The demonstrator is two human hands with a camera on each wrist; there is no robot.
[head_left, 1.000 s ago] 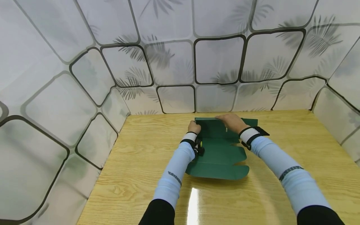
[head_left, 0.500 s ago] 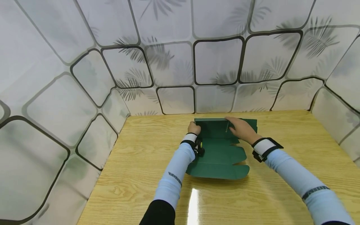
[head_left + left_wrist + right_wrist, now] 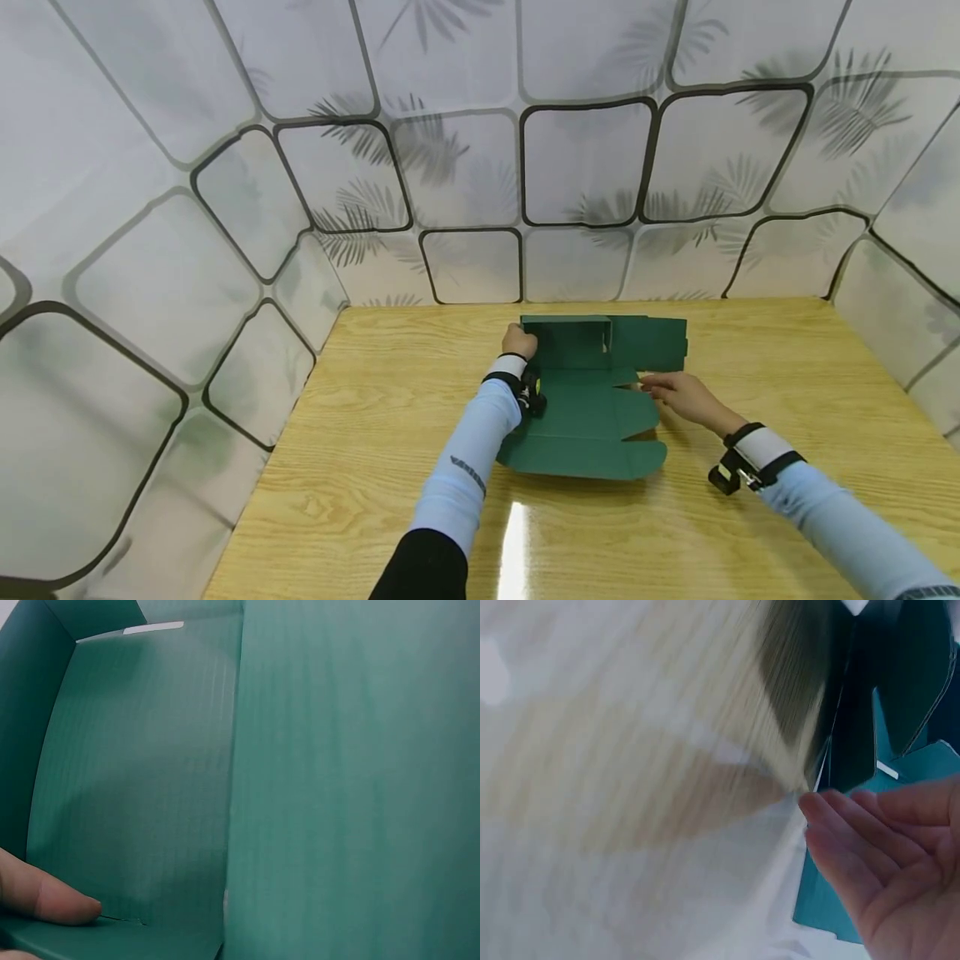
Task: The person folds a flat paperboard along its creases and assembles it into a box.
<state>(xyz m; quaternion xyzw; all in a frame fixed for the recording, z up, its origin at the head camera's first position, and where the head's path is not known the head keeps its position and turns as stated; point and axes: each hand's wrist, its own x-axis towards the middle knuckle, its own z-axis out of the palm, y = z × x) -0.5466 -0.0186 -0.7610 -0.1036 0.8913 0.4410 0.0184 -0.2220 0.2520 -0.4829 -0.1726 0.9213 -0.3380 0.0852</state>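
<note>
A dark green cardboard box (image 3: 573, 412), partly folded, lies on the table with its back wall raised and its front panels spread flat. At its back left corner my left hand (image 3: 519, 342) grips the side wall. The left wrist view shows the thumb (image 3: 64, 902) pressed on the inside of the cardboard, with most other fingers out of sight. My right hand (image 3: 686, 396) is at the box's right side, its fingertips right at the small side flap (image 3: 626, 377). In the right wrist view, those fingers (image 3: 862, 840) are extended near the cardboard edge.
The light wooden table (image 3: 375, 450) runs back to a patterned cloth wall (image 3: 585, 167), with another such wall on the left. A long green flap (image 3: 660, 343) sticks out to the right from the back wall of the box. Rounded tabs (image 3: 643, 458) line its right side.
My right hand has left the top edge of the back wall and come down and right to the side flap. The left hand keeps its hold; the box stays in place.
</note>
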